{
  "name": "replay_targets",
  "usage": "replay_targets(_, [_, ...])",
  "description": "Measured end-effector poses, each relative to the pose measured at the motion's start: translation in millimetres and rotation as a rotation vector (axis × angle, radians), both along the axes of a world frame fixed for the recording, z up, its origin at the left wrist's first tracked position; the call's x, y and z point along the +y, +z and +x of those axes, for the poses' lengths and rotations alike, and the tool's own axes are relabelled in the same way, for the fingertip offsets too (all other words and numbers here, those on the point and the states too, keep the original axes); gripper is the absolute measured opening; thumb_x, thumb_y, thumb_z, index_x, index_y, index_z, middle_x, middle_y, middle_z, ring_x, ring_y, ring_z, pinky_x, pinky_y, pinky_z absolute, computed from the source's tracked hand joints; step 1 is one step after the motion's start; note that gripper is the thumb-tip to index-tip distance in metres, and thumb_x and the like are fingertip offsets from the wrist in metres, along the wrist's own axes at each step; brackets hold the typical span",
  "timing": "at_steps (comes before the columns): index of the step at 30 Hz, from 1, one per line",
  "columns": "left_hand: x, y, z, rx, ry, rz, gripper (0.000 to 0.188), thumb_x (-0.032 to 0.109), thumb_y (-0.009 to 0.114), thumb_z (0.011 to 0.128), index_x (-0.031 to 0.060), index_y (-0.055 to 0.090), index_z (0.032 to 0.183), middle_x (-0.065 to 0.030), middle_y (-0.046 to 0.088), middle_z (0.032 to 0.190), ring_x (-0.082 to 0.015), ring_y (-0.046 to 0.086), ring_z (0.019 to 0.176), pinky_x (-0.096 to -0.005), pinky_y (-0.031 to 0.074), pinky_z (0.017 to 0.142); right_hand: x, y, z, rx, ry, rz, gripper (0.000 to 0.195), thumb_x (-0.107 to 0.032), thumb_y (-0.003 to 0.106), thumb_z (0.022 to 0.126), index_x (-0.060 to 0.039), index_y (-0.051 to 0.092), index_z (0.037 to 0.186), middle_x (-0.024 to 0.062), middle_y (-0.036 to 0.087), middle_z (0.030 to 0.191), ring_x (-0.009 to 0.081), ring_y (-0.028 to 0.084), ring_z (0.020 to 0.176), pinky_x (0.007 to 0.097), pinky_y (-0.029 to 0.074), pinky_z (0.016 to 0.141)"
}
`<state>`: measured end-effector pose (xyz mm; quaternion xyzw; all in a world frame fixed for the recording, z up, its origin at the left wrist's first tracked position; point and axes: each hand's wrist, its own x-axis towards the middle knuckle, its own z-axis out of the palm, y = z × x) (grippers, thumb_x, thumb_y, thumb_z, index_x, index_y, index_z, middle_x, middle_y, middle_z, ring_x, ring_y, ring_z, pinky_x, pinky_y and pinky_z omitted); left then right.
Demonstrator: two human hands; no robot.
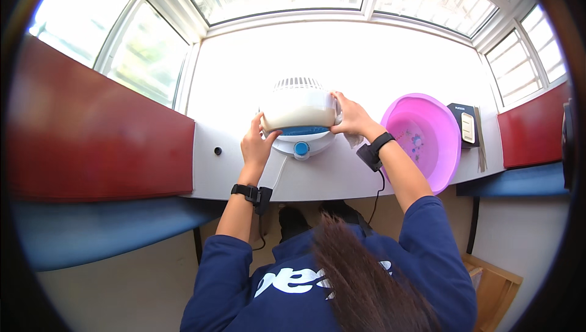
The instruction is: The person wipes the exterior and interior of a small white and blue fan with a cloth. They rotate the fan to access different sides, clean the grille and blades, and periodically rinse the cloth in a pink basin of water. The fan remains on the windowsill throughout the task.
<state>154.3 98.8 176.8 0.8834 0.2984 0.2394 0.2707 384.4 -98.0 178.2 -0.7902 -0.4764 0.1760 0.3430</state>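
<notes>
In front of me on the white table stands a small white electric appliance with dark vent slots along its far, upper side. A blue band shows under its rounded upper body. Its white base carries a blue knob, and a white cord runs from the base toward the table's near edge. My left hand grips the upper body's left side, thumb at the lower rim. On the right side, my right hand grips it too, with a crumpled pale cloth or tissue hanging beneath the palm.
A pink plastic basin with a flower print stands right of my right forearm. Beyond it are a dark box with a cream panel and thin strips. A small black round piece lies left. Red-backed benches flank the table.
</notes>
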Motion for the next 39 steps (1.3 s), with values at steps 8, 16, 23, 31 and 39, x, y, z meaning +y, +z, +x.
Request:
replay_targets(8, [-26, -33, -29, -0.008, 0.073, -0.108, 0.074, 0.024, 0.086, 0.073, 0.0115, 0.043, 0.132, -0.0142, 0.064, 0.12, -0.0296, 0.067, 0.105, -0.038, 0.056, 0.084, -4, 0, -14, 0.035, 0.096, -0.029, 0.088, -0.018, 0.075, 0.063, -0.0121, 0.034, 0.141, 0.014, 0.042, 0.146, 0.0358, 0.063, 0.104, 0.0415, 0.055, 0.087])
replay_targets(16, [-21, -3, -12, -0.063, -0.008, -0.177, 0.054, 0.012, 0.067, 0.083, 0.0022, 0.045, 0.131, -0.0218, 0.031, 0.148, -0.037, 0.036, 0.137, -0.0434, 0.033, 0.111, -45, 7, -44, 0.066, -0.209, 0.04, 0.082, -0.015, 0.074, 0.073, -0.0127, 0.037, 0.146, 0.0169, 0.046, 0.143, 0.0361, 0.064, 0.106, 0.0427, 0.054, 0.086])
replay_targets(23, [-112, 71, 84, -0.315, -0.512, -1.015, 0.041, 0.009, 0.054, 0.094, -0.0009, 0.047, 0.133, -0.0165, 0.047, 0.14, -0.0274, 0.048, 0.128, -0.0382, 0.038, 0.107, -152, 46, -48, 0.999, -0.616, 0.536, 0.042, -0.013, 0.061, 0.087, 0.0001, 0.054, 0.127, 0.0158, 0.066, 0.112, 0.0266, 0.065, 0.102, 0.037, 0.051, 0.089])
replay_targets(31, [-260, 9, 186, 0.285, -0.979, -1.343, 0.046, 0.028, 0.058, 0.099, 0.0012, 0.05, 0.135, -0.0074, 0.061, 0.117, -0.0157, 0.059, 0.105, -0.0294, 0.048, 0.089, -254, 31, -9, 1.248, -0.715, 0.817, 0.043, 0.003, 0.052, 0.083, -0.0007, 0.049, 0.126, 0.0122, 0.06, 0.116, 0.0227, 0.06, 0.11, 0.0374, 0.05, 0.095])
replay_targets(39, [-300, -65, 262, 0.491, -0.636, -0.871, 0.023, 0.009, 0.06, 0.082, -0.0018, 0.062, 0.102, -0.0094, 0.066, 0.082, -0.0167, 0.066, 0.068, -0.0304, 0.056, 0.06, -296, -83, 107, 0.402, -0.713, 0.06, 0.056, -0.021, 0.081, 0.07, -0.0021, 0.055, 0.115, 0.0103, 0.064, 0.105, 0.0182, 0.063, 0.093, 0.0319, 0.052, 0.08])
